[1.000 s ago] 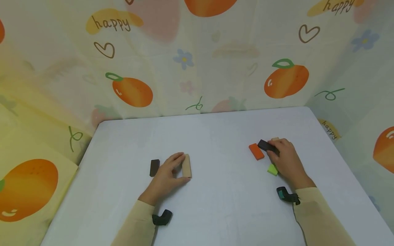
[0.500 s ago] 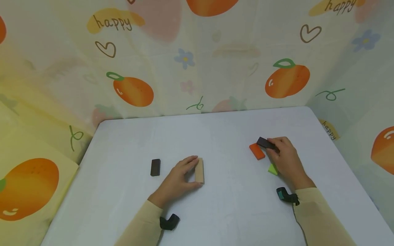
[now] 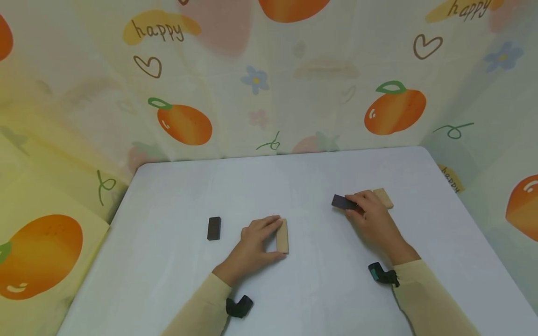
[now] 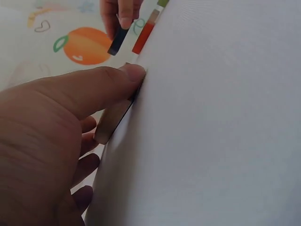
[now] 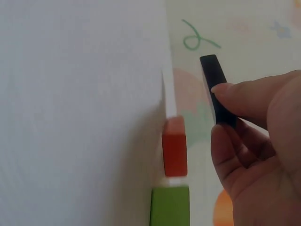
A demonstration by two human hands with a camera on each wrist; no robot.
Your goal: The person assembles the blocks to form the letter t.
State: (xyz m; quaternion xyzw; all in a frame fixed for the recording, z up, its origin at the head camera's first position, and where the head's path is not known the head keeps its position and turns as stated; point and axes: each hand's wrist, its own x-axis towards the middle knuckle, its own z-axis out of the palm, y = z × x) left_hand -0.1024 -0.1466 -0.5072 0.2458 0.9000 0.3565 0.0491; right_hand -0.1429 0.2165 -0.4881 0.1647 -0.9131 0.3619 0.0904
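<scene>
My left hand [image 3: 269,239] grips a tan wooden block [image 3: 282,235] that rests on the white table [image 3: 294,186] near the middle; in the left wrist view the thumb [image 4: 108,80] presses the tan block's [image 4: 113,123] end. My right hand [image 3: 357,208] pinches a black block [image 3: 343,202] and holds it off the table. The right wrist view shows the black block [image 5: 214,80] between thumb and fingers, above an orange block [image 5: 175,153] and a green block [image 5: 170,206] lying on the table. The head view hides these two under the right hand.
A dark brown block [image 3: 214,228] lies alone left of my left hand. A second tan block [image 3: 384,197] lies just right of my right hand. Fruit-patterned cloth walls [image 3: 269,93] close in the table on three sides.
My left hand has slid the tan block to the right, away from the dark brown block. My right hand has carried the black block leftward, covering the orange and green blocks and uncovering the second tan block.
</scene>
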